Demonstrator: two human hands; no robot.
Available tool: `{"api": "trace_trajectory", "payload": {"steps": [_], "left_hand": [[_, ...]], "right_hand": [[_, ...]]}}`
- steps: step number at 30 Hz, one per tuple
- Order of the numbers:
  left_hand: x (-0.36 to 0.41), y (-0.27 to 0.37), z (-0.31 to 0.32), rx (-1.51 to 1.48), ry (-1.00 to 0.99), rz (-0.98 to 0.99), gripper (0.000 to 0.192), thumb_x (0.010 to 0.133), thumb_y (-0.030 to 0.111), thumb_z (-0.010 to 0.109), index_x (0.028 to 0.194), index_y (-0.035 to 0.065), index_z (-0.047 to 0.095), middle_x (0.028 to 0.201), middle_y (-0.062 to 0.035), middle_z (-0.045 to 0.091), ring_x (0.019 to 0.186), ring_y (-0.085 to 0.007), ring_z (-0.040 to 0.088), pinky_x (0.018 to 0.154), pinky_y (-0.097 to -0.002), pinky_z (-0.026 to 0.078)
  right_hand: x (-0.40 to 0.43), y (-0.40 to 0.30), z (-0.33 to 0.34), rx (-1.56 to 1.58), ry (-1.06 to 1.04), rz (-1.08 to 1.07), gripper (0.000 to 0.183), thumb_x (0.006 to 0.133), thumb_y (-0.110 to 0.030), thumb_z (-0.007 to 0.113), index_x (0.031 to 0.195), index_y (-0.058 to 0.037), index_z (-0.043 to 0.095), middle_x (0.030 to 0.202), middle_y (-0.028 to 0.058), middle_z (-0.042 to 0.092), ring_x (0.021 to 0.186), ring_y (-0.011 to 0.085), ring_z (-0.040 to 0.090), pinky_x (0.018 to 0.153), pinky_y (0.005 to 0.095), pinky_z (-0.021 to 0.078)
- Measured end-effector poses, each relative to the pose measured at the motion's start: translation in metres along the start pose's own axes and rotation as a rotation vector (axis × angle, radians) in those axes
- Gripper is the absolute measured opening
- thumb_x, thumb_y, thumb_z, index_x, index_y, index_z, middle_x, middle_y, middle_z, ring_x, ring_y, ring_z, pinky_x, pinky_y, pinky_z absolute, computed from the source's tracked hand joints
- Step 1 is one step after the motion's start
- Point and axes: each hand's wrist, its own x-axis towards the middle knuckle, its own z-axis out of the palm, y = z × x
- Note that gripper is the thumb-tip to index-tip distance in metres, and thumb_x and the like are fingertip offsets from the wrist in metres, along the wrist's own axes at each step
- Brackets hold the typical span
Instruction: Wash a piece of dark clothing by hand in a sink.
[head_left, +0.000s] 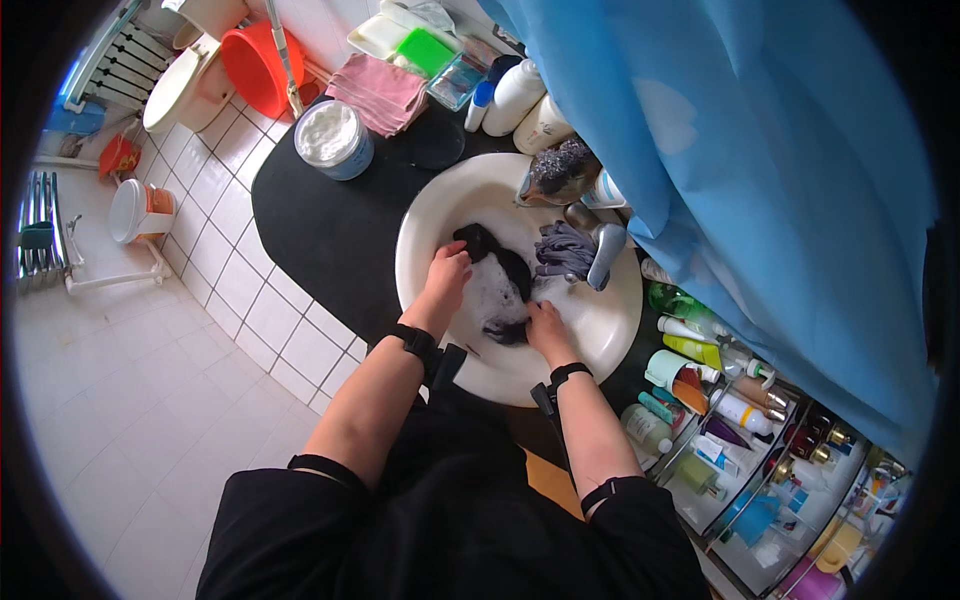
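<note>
A wet black cloth (504, 259) lies in soapy water and white suds (491, 294) inside a cream washbasin (424, 202). My left hand (448, 276) has its fingers closed at the cloth's upper left end. Lower down and to the right, my right hand (547, 328) pinches another part of it near the water, its fingertips partly hidden by suds. Draped beside the metal faucet (609, 251) is a bunched grey cloth (564, 251).
On the black countertop (322, 225) stand an open tub of white powder (330, 139), a folded pink towel (379, 91) and several bottles (514, 97). A blue curtain (720, 135) hangs at the right, above a rack (712, 525) crowded with toiletries. A red bucket (251, 67) stands beyond the counter.
</note>
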Motion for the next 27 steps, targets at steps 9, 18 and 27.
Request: {"api": "trace_trajectory", "payload": {"steps": [9,18,27], "left_hand": [[-0.012,-0.012,0.010,-0.094,-0.042,-0.126,0.025,0.104,0.012,0.055,0.128,0.0060,0.058,0.115,-0.0049,0.065,0.102,-0.0191,0.065,0.092,-0.0380,0.053],[-0.001,-0.015,0.005,0.214,-0.016,-0.019,0.026,0.092,0.016,0.062,0.118,0.0132,0.062,0.105,0.0004,0.063,0.095,-0.0132,0.057,0.085,-0.0323,0.042],[-0.017,-0.003,0.017,0.191,-0.051,-0.032,0.028,0.090,0.020,0.064,0.118,0.0129,0.063,0.101,0.0011,0.062,0.098,-0.0141,0.056,0.080,-0.0343,0.043]], "right_hand": [[-0.021,0.013,-0.016,0.032,-0.029,0.084,0.045,0.090,-0.011,0.063,0.134,-0.0026,0.054,0.129,0.0284,0.064,0.121,0.0474,0.060,0.102,0.0543,0.0498],[-0.086,-0.071,-0.201,0.385,0.405,-0.106,0.046,0.078,0.001,0.068,0.123,-0.0018,0.067,0.108,0.0189,0.066,0.105,0.0387,0.066,0.094,0.0422,0.0524],[-0.144,-0.130,-0.332,0.322,0.758,-0.188,0.041,0.068,0.012,0.064,0.107,-0.0008,0.066,0.106,0.0128,0.063,0.102,0.0309,0.063,0.096,0.0362,0.0497]]}}
